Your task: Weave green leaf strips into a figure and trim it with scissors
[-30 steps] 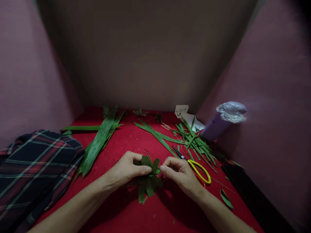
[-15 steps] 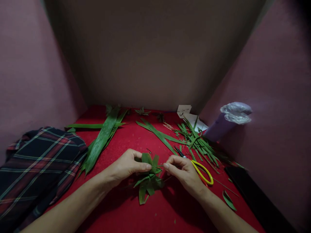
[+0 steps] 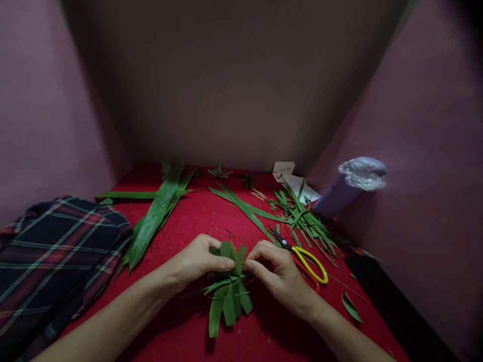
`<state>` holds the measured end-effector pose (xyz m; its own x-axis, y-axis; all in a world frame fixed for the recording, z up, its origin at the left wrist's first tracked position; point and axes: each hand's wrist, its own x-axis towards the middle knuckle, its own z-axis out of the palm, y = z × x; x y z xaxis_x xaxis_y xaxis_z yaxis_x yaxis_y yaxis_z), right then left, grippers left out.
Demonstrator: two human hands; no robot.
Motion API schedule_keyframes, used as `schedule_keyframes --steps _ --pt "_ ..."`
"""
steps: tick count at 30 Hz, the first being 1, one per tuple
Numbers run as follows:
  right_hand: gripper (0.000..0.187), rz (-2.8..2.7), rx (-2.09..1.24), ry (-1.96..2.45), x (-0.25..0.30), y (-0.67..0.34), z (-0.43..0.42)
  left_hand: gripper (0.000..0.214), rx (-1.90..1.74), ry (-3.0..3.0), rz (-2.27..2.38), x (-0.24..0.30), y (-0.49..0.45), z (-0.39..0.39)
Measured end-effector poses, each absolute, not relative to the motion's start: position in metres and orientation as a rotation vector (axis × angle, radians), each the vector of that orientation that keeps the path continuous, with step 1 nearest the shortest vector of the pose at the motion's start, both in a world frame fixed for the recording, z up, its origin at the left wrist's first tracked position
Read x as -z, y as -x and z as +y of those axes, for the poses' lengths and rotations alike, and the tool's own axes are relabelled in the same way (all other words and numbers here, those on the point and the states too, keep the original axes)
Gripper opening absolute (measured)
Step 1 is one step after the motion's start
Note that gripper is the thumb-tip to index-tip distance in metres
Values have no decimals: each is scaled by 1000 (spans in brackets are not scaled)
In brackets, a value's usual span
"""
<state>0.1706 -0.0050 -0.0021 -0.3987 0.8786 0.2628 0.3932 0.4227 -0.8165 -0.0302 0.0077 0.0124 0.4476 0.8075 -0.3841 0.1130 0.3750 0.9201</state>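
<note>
My left hand (image 3: 196, 261) and my right hand (image 3: 277, 274) meet over the red cloth, both pinching a small bundle of folded green leaf strips (image 3: 228, 291). The left thumb and fingers clamp the bundle's top from the left. The right fingertips pinch it from the right at the same spot. Several loose strip ends hang down from the pinch toward me and rest on the cloth. Yellow-handled scissors (image 3: 307, 261) lie just right of my right hand.
Long green leaves (image 3: 153, 218) lie at left, a pile of cut strips (image 3: 305, 218) at right. A plaid cloth (image 3: 53, 256) covers the left edge. A purple roll capped with plastic (image 3: 347, 188) leans at right; paper (image 3: 283, 171) and a dark object (image 3: 377, 286) lie nearby.
My right fingers moved back in to the bundle's top after pulling slightly away. The hanging strip ends now spread lower and longer toward me.
</note>
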Motion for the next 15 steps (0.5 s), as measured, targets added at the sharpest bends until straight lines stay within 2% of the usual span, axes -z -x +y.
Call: schedule_keyframes --steps 15 --pt "20 -1934 -914 1159 4 -172 -4 27 -546 -1124 1062 -10 31 9"
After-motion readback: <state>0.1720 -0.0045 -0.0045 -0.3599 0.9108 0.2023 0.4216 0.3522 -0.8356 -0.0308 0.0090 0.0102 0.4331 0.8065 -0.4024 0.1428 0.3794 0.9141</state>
